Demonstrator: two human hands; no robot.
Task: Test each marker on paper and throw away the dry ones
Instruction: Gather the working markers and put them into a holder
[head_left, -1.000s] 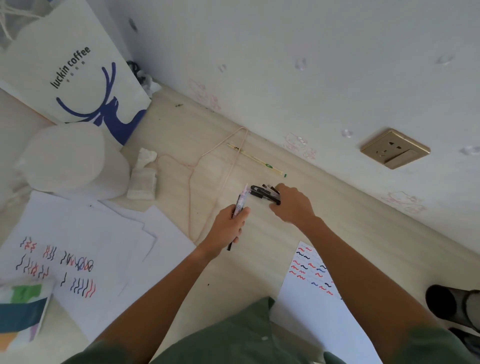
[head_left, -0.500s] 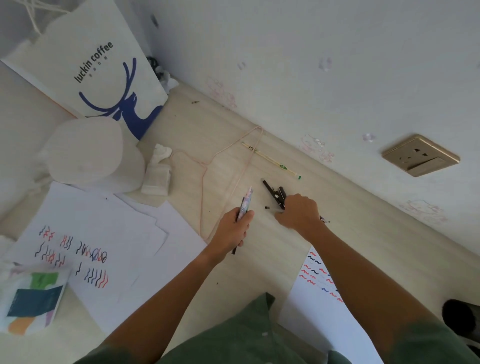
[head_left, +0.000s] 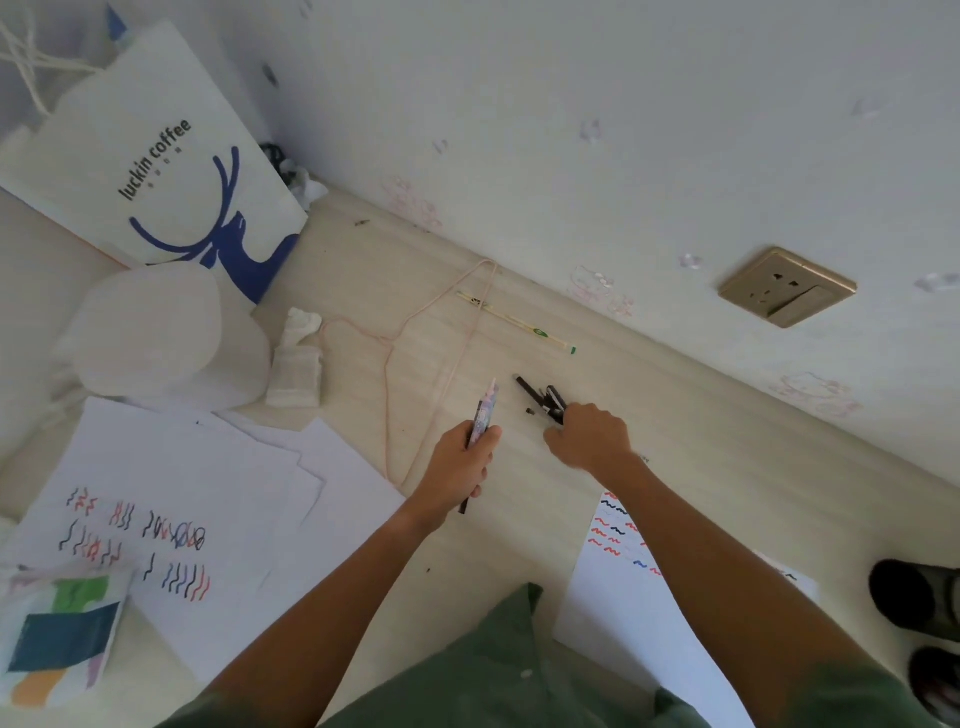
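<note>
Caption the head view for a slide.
Left hand grips a pastel marker; right hand reaches black markers near scribbled test paper.

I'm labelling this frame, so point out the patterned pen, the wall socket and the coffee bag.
patterned pen (head_left: 487, 406), head view, upper barrel above the left hand.
wall socket (head_left: 787, 286), head view, middle of faceplate.
coffee bag (head_left: 156, 161), head view, printed lettering.

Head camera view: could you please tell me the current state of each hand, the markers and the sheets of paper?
Left hand: grips a pastel patterned marker, tip pointing away.
Right hand: fingers curled on the cluster of black markers lying on the floor.
White paper sheet on the left: flat, covered in coloured squiggles.
White paper sheet on the right: flat, squiggled, partly under the right arm.
</note>
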